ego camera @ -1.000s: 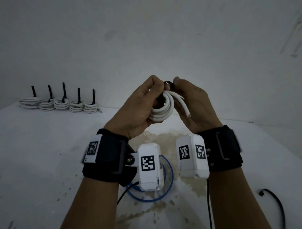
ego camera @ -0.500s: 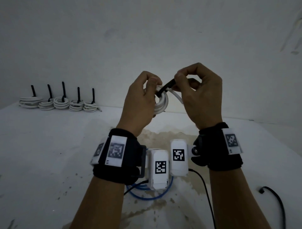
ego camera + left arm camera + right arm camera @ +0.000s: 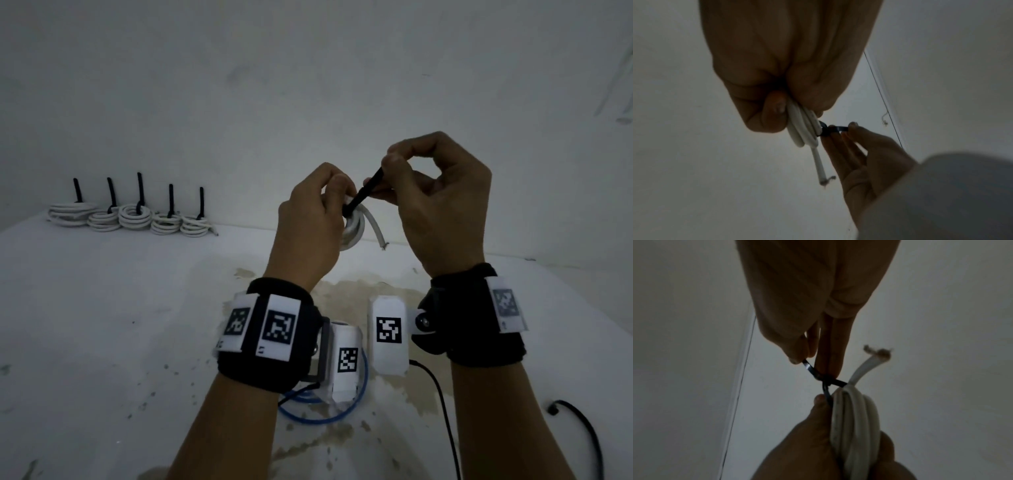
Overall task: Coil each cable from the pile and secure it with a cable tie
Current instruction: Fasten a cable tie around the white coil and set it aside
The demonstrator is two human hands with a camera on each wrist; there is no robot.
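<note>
My left hand (image 3: 317, 212) grips a coiled white cable (image 3: 354, 233) held up above the table; its frayed free end (image 3: 380, 240) hangs to the right. A black cable tie (image 3: 363, 197) is looped round the coil. My right hand (image 3: 394, 171) pinches the tie's tail between thumb and forefinger, up and right of the coil. In the right wrist view the tie (image 3: 828, 381) crosses itself in a small loop against the coil (image 3: 855, 415). In the left wrist view the coil (image 3: 803, 128) sits under my fingers and the tie (image 3: 835, 129) leads to the right fingertips.
Several tied white coils (image 3: 133, 219) with upright black tie tails stand in a row at the table's back left. A blue cable (image 3: 325, 411) lies on the stained table (image 3: 102, 342) below my wrists. A black cable tie (image 3: 582, 425) lies at the right.
Both hands have risen and turned. My right hand has drawn the tie's tail up and to the right, away from the coil, and the loop has tightened.
</note>
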